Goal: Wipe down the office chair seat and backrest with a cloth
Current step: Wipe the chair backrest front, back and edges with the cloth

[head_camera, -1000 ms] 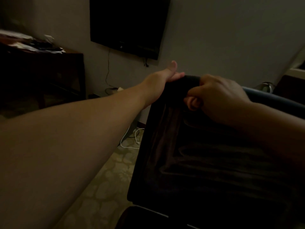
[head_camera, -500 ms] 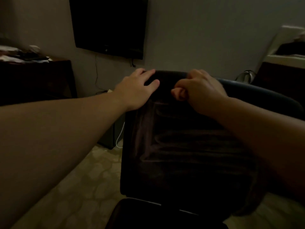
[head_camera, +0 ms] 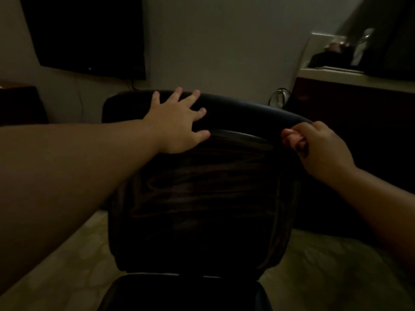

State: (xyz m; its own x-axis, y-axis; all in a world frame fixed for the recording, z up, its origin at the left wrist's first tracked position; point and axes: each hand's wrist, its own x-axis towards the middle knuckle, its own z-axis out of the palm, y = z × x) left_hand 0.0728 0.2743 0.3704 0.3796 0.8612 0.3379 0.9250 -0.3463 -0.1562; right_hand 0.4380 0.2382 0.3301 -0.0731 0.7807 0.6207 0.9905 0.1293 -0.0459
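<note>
Pressing left hand (head_camera: 177, 124) flat on backrest (head_camera: 202, 198), right hand (head_camera: 318, 149) gripping cloth (head_camera: 247, 113)

Floor (head_camera: 67, 277): pale, faintly patterned covering, dimly lit. Standing on it: 1 dark office chair (head_camera: 197, 209) at centre; 1 dark cabinet (head_camera: 359, 153) at right, against the wall; 1 dark furniture piece (head_camera: 20, 104) at left.

Both bare forearms are reaching forward from the lower corners of the view. The left hand (head_camera: 177, 124) is lying palm down with its fingers (head_camera: 195, 95) spread and nearly straight, thumb pointing toward the right. The right hand (head_camera: 318, 149) is sitting well apart from it, farther right and slightly lower, with its wrist bent and its fingers (head_camera: 292, 138) curling tightly inward, the thumb tucked against them.
</note>
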